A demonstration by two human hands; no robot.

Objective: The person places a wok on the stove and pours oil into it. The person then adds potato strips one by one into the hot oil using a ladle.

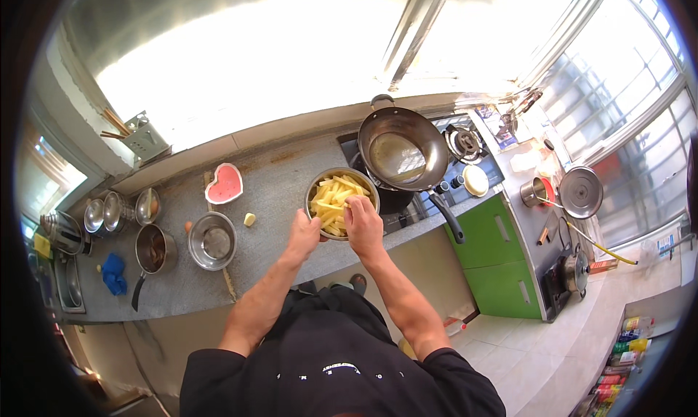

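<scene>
A round metal bowl (308, 191) full of pale yellow potato sticks (333, 195) is held near the counter's front edge, just left of the wok. My left hand (302, 235) grips its near left rim, thumb along the outside. Over the bowl's right side, my right hand (363, 224) has its fingers curled down and closed on potato sticks; the fingertips are partly hidden. On the stove to the right sits a dark wok (403, 149), with a shiny pool of clear liquid in its bottom and its black handle (451, 221) pointing toward me.
Left on the grey counter are a heart-shaped dish (223, 183), an empty metal bowl (212, 241), a small yellowish piece (249, 219), a saucepan (155, 249) and a blue cloth (113, 274). A second burner (463, 143) and a round white lid (475, 181) lie beyond the wok.
</scene>
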